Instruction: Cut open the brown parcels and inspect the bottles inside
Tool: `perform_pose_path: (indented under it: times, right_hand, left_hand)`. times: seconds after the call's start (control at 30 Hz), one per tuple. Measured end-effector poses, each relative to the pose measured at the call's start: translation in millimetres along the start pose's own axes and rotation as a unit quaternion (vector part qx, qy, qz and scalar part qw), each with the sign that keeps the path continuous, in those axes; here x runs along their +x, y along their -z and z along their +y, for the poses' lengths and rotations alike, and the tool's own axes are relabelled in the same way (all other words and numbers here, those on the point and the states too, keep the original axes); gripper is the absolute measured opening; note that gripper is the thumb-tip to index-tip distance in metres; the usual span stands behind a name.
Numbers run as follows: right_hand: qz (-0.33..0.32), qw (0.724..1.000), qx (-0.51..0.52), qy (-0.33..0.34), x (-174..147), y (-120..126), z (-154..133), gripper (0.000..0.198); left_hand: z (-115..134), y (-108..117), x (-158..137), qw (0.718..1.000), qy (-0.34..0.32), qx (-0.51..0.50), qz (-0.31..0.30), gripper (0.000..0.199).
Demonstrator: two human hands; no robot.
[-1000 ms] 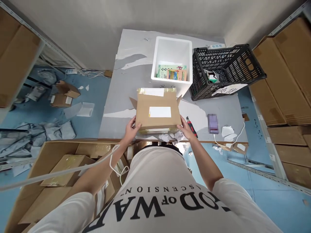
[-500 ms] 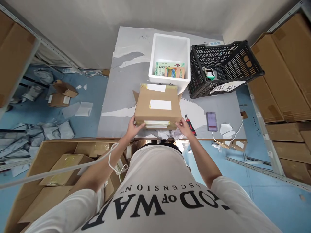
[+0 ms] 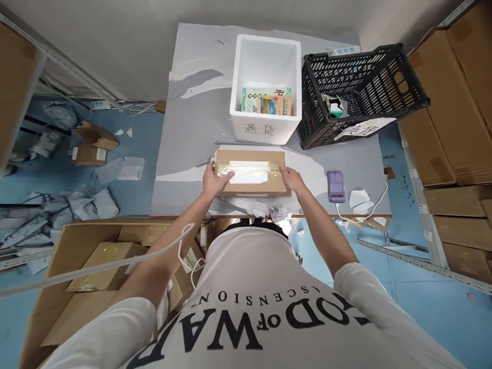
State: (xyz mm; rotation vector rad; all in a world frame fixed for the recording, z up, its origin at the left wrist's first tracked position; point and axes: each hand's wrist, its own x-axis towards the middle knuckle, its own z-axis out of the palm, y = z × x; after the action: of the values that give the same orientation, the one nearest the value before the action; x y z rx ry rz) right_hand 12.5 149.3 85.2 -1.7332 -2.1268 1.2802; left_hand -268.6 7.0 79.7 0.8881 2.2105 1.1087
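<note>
Left hand point(image 3: 215, 180): thumb laid across the carton's upward face, fingers wrapped around its left end, their tips hidden; holding.
Taped cardboard carton point(image 3: 249, 187): between both hands, at the near part of the table point(image 3: 192, 113); whether resting or slightly lifted, cannot tell. Step in hand, by judgement: steadying and positioning the carton; a further move calls for even pressure from both ends.
Right hand point(image 3: 292, 179): fingertips against the right end, gripping; undersides not visible.

Materials, left to right:
Mailers point(image 3: 69, 210): grey, wrinkled, apparently plastic, heaped on the blue floor.
Large open carton point(image 3: 92, 233): brown corrugated board, smaller boxes inside.
Shipping label point(image 3: 249, 177): white, rectangular, beneath glossy yellowish tape.
Foam bin point(image 3: 265, 137): white, smooth, thick-walled, hand-lettered; printed packets inside.
Crumpled paper point(image 3: 280, 212): pale, at the table's near edge.
Slatted crate point(image 3: 326, 123): black rigid plastic.
Smartphone point(image 3: 336, 186): flat, screen obscured, white cable attached.
</note>
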Motion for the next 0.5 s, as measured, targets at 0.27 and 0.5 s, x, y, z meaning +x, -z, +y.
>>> perform_pose_path:
  times: [0.27, 0.5]
  right_hand:
    - [0.039, 0.964, -0.204, -0.167, -30.4, 3.1, 93.6, 0.076]
    - [-0.031, 0.956, -0.238, -0.169, -39.0, -5.1, 119.7, 0.061]
  left_hand:
    - [-0.1, 4.9, -27.6, 0.953, -0.234, 0.163, -0.098, 0.033]
    - [-4.2, -5.4, -67.9, 0.924, -0.289, 0.229, -0.099, 0.046]
